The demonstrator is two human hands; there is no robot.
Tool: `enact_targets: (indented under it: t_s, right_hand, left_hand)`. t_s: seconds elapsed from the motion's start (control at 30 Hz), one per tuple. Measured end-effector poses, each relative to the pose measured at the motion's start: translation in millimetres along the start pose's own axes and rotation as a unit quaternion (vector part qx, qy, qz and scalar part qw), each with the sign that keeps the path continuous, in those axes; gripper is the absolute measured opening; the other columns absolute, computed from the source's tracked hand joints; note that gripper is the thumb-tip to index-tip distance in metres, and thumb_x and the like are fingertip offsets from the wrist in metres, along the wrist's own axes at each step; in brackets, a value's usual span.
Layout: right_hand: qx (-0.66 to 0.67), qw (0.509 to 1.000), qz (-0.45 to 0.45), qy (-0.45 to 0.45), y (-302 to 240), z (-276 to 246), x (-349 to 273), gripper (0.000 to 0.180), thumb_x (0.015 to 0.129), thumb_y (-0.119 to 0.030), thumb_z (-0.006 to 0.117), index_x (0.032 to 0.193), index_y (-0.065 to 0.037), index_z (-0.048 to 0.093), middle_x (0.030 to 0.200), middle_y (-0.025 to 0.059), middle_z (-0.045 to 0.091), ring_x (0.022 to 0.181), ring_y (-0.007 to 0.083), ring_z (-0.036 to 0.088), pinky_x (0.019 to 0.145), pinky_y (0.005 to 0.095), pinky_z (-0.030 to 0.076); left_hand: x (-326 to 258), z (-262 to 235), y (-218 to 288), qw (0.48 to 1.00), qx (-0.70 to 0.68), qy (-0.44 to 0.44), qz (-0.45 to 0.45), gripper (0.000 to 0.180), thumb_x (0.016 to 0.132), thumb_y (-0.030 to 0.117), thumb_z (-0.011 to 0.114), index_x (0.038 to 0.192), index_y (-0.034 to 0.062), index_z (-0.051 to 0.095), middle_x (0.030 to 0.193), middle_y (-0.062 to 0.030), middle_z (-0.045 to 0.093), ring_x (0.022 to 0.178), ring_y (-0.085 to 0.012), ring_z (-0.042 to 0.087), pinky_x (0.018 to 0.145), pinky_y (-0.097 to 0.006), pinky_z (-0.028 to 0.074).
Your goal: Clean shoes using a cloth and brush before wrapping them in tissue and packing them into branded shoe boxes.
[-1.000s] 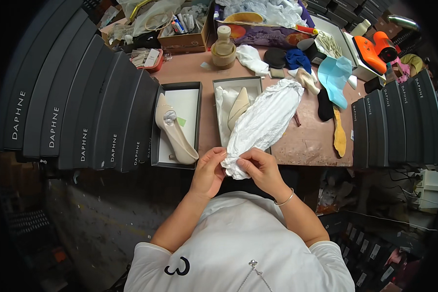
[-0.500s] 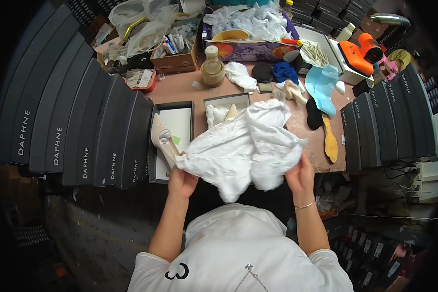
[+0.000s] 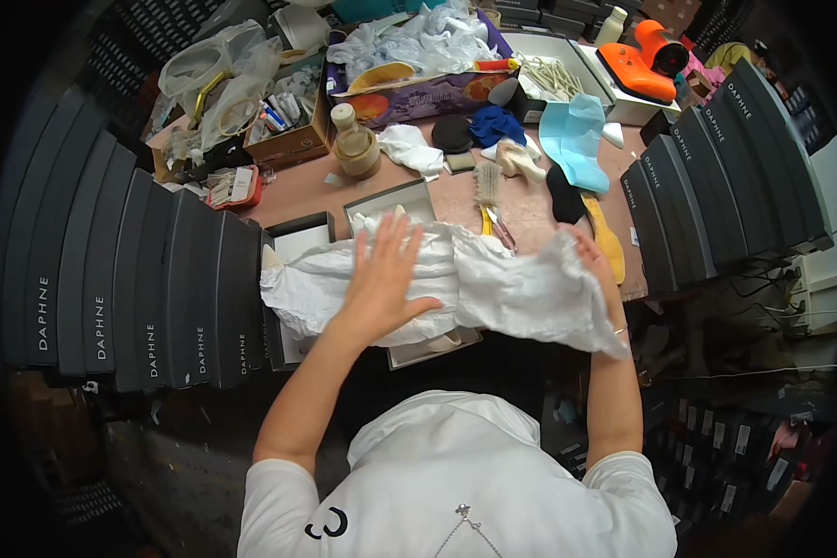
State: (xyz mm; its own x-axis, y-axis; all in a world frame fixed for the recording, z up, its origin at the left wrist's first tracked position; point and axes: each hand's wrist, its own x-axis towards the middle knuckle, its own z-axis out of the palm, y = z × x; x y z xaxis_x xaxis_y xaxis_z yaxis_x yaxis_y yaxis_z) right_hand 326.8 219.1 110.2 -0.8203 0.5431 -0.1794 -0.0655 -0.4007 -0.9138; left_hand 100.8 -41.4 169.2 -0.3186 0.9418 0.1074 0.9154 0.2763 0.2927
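Observation:
A crumpled sheet of white tissue paper (image 3: pixel 521 290) is spread across the open shoe boxes in front of me. My left hand (image 3: pixel 381 284) rests flat on its left half, fingers spread. At the sheet's right end, my right hand (image 3: pixel 593 256) pinches the edge, its fingers partly behind the paper. Beneath it lies an open shoe box (image 3: pixel 402 203), mostly hidden, with a bit of white stuffing showing at the back. A second open box (image 3: pixel 298 240) sits to its left. The tip of a cream shoe (image 3: pixel 269 258) peeks out there beside the paper.
Dark shoe boxes stand in rows at the left (image 3: pixel 139 288) and right (image 3: pixel 707 195). Behind the paper are a brush (image 3: pixel 487 184), a bottle in a tape roll (image 3: pixel 355 149), a blue cloth (image 3: pixel 498 126), a light-blue mask (image 3: pixel 574 144) and a yellow insole (image 3: pixel 605 237).
The tissue paper went from bunched and held up by both hands to spread out lower. My left hand released its edge and moved onto it; my right hand rose slightly, still gripping.

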Motion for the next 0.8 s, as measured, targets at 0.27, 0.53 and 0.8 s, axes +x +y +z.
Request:
enact_targets:
  t_s: [0.27,0.53,0.8]
  right_hand:
    - [-0.592,0.783,-0.082,-0.174,50.7,114.9,-18.4,0.043,0.076,-0.018,0.069,0.117,-0.011,0.059,0.104,0.0169,0.057,0.098,0.0405,0.058,0.081,0.0447,0.049]
    - [0.215,0.95,-0.203,0.096,-34.9,-41.5,28.9,0.029,0.095,-0.016,0.055,0.119,0.001,0.055,0.107,0.0086,0.062,0.091,0.0197,0.062,0.08,0.0321,0.053]
    - [-0.097,0.952,-0.291,0.009,-151.0,52.8,180.4,0.041,0.092,-0.011,0.058,0.129,0.0,0.047,0.123,0.0115,0.056,0.107,0.0192,0.058,0.089,0.0345,0.051]
  left_hand:
    - [30.9,76.8,-18.4,0.998,0.038,-0.055,0.007,0.082,0.07,0.029,0.076,0.138,0.0034,0.038,0.145,-0.0195,0.034,0.14,-0.0348,0.023,0.109,-0.062,0.015]
    - [6.8,78.4,-37.8,0.997,-0.009,-0.05,-0.051,0.08,0.074,0.036,0.074,0.138,0.0031,0.04,0.145,-0.0176,0.035,0.14,-0.0313,0.024,0.108,-0.062,0.018]
    - [14.4,73.3,-42.3,0.994,-0.083,-0.039,-0.053,0.076,0.07,0.03,0.077,0.133,0.0007,0.045,0.141,-0.0167,0.04,0.139,-0.0293,0.026,0.106,-0.064,0.018]
